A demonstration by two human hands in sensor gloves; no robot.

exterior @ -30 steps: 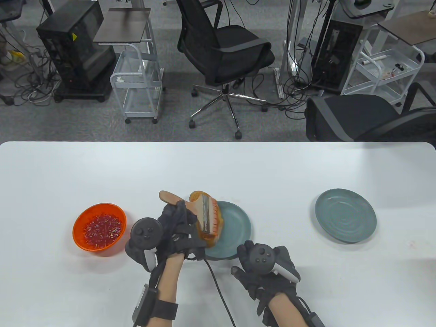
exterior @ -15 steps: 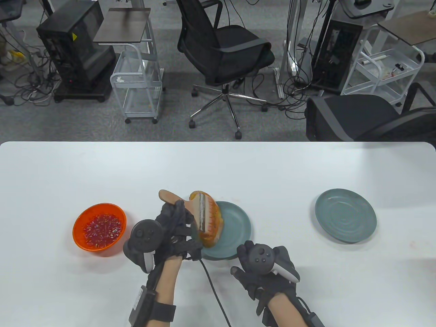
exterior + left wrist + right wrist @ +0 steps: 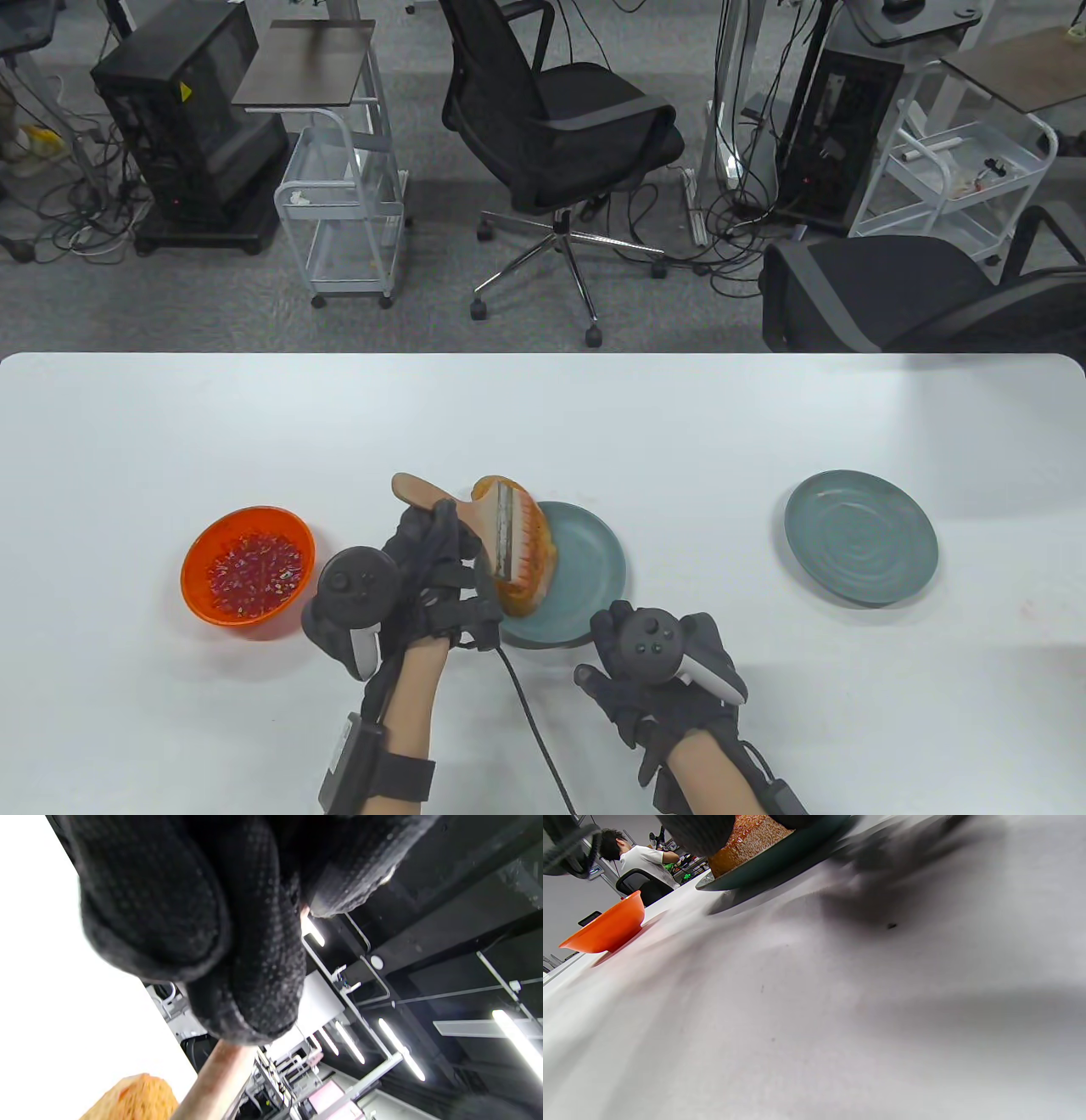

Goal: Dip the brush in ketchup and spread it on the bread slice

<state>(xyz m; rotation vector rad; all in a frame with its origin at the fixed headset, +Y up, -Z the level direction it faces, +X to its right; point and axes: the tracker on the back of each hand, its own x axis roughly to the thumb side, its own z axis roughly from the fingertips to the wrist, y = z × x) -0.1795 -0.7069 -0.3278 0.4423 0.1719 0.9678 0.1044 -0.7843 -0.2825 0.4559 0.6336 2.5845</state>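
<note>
Table view: the left hand [image 3: 433, 577] grips the brush [image 3: 501, 531], bristles on the bread slice [image 3: 530, 586] over the near plate [image 3: 594, 560]; orange ketchup bowl [image 3: 248, 566] sits left. The right hand [image 3: 670, 679] rests on the surface [image 3: 543, 416], finger state unclear.
Left wrist view: fingers [image 3: 237, 955] curl around the handle.
Right wrist view: bread rests on the plate.

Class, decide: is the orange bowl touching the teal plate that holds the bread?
Apart. In the table view, bare white table and the left hand lie between the orange bowl and the teal plate under the bread.
</note>
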